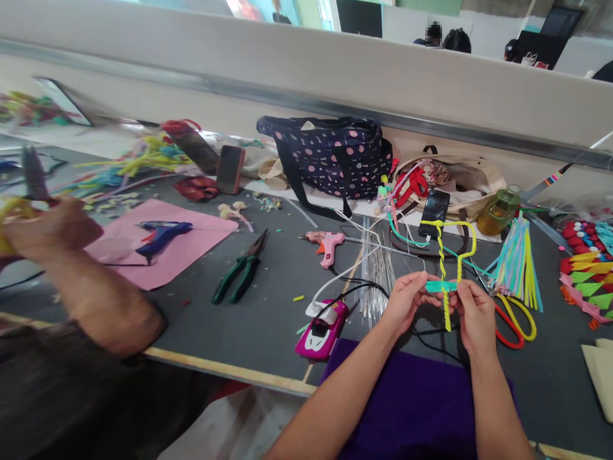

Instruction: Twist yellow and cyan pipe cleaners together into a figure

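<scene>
A yellow twisted pipe cleaner frame point(441, 252) stands up between my hands, bent into a loop at the upper right with a straight stem pointing down. A short band of teal pipe cleaners point(435, 286) crosses its stem. My left hand point(408, 299) is closed in a pinch on the band's left end. With thumb and fingers together, my right hand point(476, 310) grips the band's right end, where the yellow loop comes down. Fingertips behind the band are partly hidden.
Nearby lie scissors point(511, 322), a pink glue gun point(328, 246), a magenta power strip point(323, 329), green-handled pliers point(244, 268) and metal wires point(376, 275). Pastel pipe cleaners point(520, 265) and a bottle point(500, 207) stand right. A co-worker's hand point(57, 230) holds pliers at left.
</scene>
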`<state>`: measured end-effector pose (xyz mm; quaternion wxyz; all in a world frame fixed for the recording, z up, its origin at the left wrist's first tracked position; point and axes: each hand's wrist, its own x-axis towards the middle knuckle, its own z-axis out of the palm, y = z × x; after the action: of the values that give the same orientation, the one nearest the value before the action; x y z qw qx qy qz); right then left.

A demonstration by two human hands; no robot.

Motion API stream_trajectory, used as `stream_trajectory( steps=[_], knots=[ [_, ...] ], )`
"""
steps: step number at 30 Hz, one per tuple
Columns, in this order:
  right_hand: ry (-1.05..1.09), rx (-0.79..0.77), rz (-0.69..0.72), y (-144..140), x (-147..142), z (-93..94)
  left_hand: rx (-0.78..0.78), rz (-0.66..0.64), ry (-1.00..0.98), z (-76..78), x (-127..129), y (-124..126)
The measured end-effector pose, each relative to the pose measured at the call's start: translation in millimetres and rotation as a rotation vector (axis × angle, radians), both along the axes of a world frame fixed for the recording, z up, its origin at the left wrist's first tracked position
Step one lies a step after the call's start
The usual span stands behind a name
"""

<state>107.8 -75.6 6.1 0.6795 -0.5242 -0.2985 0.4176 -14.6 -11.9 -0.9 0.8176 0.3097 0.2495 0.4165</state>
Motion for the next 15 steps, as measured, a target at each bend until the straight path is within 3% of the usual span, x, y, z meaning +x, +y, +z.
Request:
stream_trajectory(
  steps=[15],
  knots=[
    [-0.04, 0.003, -0.086, 3.1, 0.4, -5.0, 0.072, 0.104, -0.012, -2.1, 1.2, 0.1]
  ],
)
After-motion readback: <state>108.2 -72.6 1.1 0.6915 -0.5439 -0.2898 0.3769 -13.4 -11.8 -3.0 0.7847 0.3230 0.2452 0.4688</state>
